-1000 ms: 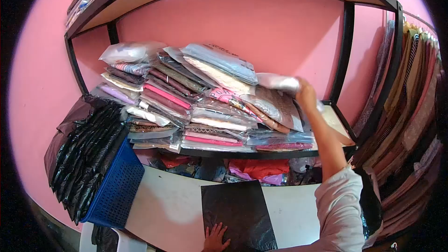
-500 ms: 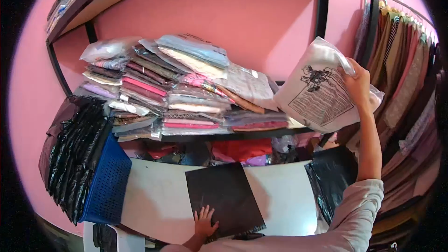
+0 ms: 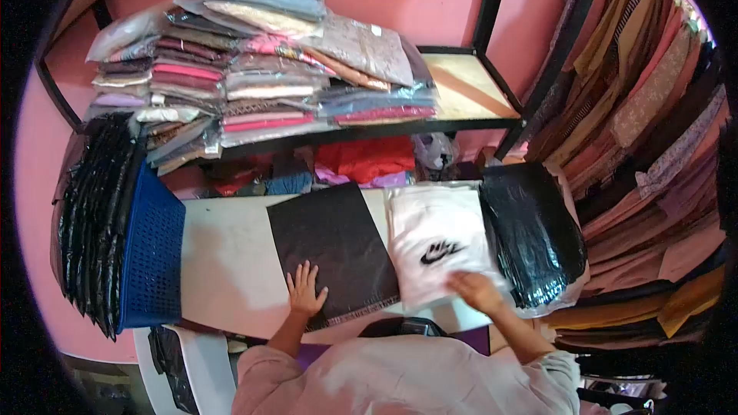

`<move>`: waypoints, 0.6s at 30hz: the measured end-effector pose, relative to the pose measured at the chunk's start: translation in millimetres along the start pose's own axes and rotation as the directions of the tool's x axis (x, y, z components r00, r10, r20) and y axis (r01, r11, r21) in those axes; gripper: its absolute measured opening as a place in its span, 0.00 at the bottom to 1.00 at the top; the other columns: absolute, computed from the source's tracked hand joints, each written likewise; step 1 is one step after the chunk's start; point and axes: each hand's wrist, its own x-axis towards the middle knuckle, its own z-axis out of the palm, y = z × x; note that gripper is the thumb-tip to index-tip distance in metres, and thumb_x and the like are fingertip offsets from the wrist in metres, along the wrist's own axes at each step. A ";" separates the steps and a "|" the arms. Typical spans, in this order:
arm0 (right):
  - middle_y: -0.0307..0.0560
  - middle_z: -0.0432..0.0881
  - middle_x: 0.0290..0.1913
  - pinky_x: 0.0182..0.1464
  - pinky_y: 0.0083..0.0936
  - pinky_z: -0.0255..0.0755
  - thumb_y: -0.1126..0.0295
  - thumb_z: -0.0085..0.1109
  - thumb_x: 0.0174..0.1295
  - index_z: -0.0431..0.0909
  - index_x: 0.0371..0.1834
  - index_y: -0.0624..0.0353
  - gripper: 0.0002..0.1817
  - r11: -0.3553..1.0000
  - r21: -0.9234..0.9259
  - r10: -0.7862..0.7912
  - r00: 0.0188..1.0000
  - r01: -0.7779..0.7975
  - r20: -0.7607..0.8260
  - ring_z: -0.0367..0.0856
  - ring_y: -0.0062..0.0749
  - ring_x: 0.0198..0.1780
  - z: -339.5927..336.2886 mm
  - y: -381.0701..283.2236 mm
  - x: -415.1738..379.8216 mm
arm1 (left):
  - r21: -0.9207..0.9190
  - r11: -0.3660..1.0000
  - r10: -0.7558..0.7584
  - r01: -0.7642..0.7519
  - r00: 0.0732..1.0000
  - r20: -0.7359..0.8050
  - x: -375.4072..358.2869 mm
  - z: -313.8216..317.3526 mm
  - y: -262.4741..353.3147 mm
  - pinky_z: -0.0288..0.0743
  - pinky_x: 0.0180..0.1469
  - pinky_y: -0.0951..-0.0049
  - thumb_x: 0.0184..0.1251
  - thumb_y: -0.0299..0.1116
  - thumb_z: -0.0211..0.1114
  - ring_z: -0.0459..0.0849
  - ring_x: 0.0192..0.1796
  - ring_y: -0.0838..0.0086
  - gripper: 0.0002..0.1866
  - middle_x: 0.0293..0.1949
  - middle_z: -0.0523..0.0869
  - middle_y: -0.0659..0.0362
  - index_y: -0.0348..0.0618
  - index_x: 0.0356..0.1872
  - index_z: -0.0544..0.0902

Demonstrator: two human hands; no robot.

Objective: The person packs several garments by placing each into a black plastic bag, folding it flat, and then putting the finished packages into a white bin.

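Observation:
My left hand lies flat with fingers spread on the lower left of a flat black plastic mailing bag, which rests on the white table. To the right of that bag is a folded white garment in a clear plastic bag, its black Nike mark facing up. My right hand is at the package's lower right part, and motion blur hides how its fingers are set. A stack of glossy black plastic bags lies just right of the white package.
Bagged folded clothes are piled on the shelf behind the table. At the left, a blue basket holds many black parcels. Clothes on hangers line the right side. A white bin stands below.
My right hand has come down from beside the shelf, and the bagged garment it held up now lies on the table, Nike side up. My left hand stays on the black bag.

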 end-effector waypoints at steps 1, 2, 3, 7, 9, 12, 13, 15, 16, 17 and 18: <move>0.46 0.78 0.45 0.44 0.30 0.73 0.75 0.55 0.49 0.76 0.44 0.52 0.16 0.997 0.071 -0.002 0.990 -0.008 0.139 0.77 0.37 0.44 31.9 -1.9 -28.6 | -0.007 1.000 -0.006 0.006 1.000 0.017 -0.3 -1.4 0.2 0.33 0.66 0.49 0.52 0.46 0.57 0.49 0.68 0.58 0.35 0.66 0.54 0.51 0.43 0.61 0.61; 0.45 0.78 0.45 0.46 0.30 0.72 0.76 0.54 0.48 0.76 0.44 0.52 0.17 0.952 0.256 0.128 0.979 -0.166 0.159 0.76 0.37 0.46 53.9 -3.3 -47.3 | -0.003 1.000 -0.016 0.016 0.999 0.046 1.4 -2.5 1.0 0.33 0.66 0.49 0.52 0.46 0.58 0.48 0.68 0.58 0.36 0.66 0.53 0.51 0.43 0.62 0.59; 0.44 0.77 0.45 0.48 0.30 0.70 0.77 0.53 0.47 0.76 0.44 0.52 0.18 0.849 0.425 0.250 0.947 -0.314 0.201 0.74 0.38 0.47 48.4 -15.5 -38.5 | 0.003 1.000 -0.026 0.026 0.997 0.073 1.7 -3.4 0.9 0.33 0.66 0.49 0.52 0.45 0.58 0.47 0.68 0.58 0.37 0.67 0.52 0.52 0.44 0.63 0.58; 0.47 0.78 0.42 0.49 0.32 0.69 0.76 0.55 0.47 0.76 0.41 0.57 0.15 0.863 0.273 0.417 0.904 -0.426 0.094 0.74 0.42 0.46 40.2 19.4 -58.3 | -0.050 0.986 -0.150 0.159 0.979 0.139 9.5 -11.2 11.5 0.33 0.66 0.46 0.48 0.44 0.62 0.48 0.68 0.58 0.37 0.65 0.54 0.52 0.44 0.60 0.60; 0.50 0.78 0.41 0.48 0.34 0.69 0.73 0.57 0.49 0.75 0.41 0.60 0.14 0.810 0.291 0.554 0.827 -0.509 -0.095 0.74 0.43 0.46 27.6 36.7 -47.8 | -0.069 0.974 -0.207 0.214 0.974 0.093 20.7 -7.3 26.5 0.33 0.65 0.43 0.46 0.42 0.63 0.52 0.67 0.58 0.33 0.62 0.59 0.52 0.44 0.56 0.65; 0.53 0.78 0.38 0.44 0.35 0.70 0.70 0.60 0.48 0.75 0.42 0.62 0.16 0.469 0.354 0.868 0.496 -0.809 -0.018 0.76 0.45 0.41 70.8 78.9 -72.8 | -0.189 0.919 -0.366 0.346 0.927 -0.086 39.1 3.3 56.2 0.56 0.59 0.52 0.44 0.37 0.63 0.67 0.54 0.56 0.22 0.48 0.72 0.50 0.41 0.44 0.74; 0.53 0.78 0.38 0.44 0.35 0.70 0.70 0.60 0.48 0.75 0.42 0.62 0.16 0.471 0.356 0.866 0.499 -0.807 -0.015 0.76 0.45 0.41 78.5 85.2 -73.1 | -0.260 0.933 -0.293 0.248 0.944 -0.151 44.7 1.8 74.6 0.62 0.53 0.58 0.45 0.33 0.63 0.70 0.50 0.54 0.19 0.43 0.75 0.48 0.41 0.42 0.76; 0.58 0.78 0.34 0.38 0.35 0.71 0.62 0.64 0.47 0.73 0.43 0.66 0.23 0.435 0.327 0.894 0.445 -0.839 -0.047 0.77 0.47 0.36 87.1 95.8 -68.1 | -0.401 0.911 -0.152 0.094 0.982 -0.116 51.2 10.7 109.2 0.67 0.50 0.62 0.48 0.31 0.61 0.73 0.46 0.54 0.18 0.42 0.76 0.47 0.37 0.42 0.74; 0.58 0.78 0.34 0.38 0.35 0.71 0.62 0.64 0.47 0.73 0.43 0.66 0.23 0.439 0.330 0.892 0.450 -0.836 -0.046 0.77 0.47 0.36 89.3 98.3 -63.4 | -0.531 0.840 -0.141 0.107 0.990 -0.024 54.0 27.5 122.5 0.69 0.49 0.63 0.51 0.33 0.61 0.75 0.45 0.54 0.18 0.41 0.77 0.46 0.36 0.43 0.74; 0.59 0.77 0.33 0.39 0.36 0.70 0.60 0.65 0.45 0.73 0.41 0.69 0.25 0.450 0.211 0.893 0.437 -0.868 -0.107 0.76 0.48 0.36 92.4 99.5 -57.8 | -0.582 0.806 -0.099 0.108 0.994 0.047 55.4 38.3 136.4 0.69 0.48 0.63 0.53 0.36 0.62 0.76 0.44 0.53 0.20 0.40 0.78 0.46 0.35 0.46 0.73; 0.59 0.77 0.32 0.40 0.38 0.68 0.57 0.67 0.42 0.72 0.39 0.71 0.29 0.448 0.089 0.887 0.430 -0.890 -0.168 0.75 0.50 0.37 95.2 101.1 -54.6 | -0.623 0.769 -0.092 0.142 0.989 0.112 57.0 45.8 150.7 0.70 0.47 0.63 0.54 0.39 0.62 0.77 0.42 0.55 0.24 0.39 0.78 0.44 0.34 0.49 0.70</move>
